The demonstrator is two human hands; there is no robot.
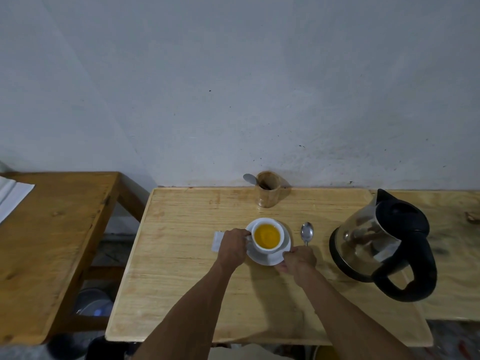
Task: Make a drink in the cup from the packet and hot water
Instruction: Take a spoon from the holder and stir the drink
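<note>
Cup (267,236) — full of orange drink — is set on a white saucer (279,255) mid-table (181,268). Its handle is gripped by the left hand (232,246); the saucer's near rim is pinched by the right hand (298,259). Packet (217,241) lies partly hidden behind the left hand — spoon (307,233) and kettle (384,245) to the right.

left hand (232,246): bare, no ring, no glove
right hand (300,260): bare, no ring, no glove
left forearm (187,307): bare as far as the lower edge, no sleeve, no watch
right forearm (345,313): bare as far as the lower edge, no sleeve, no band
</note>
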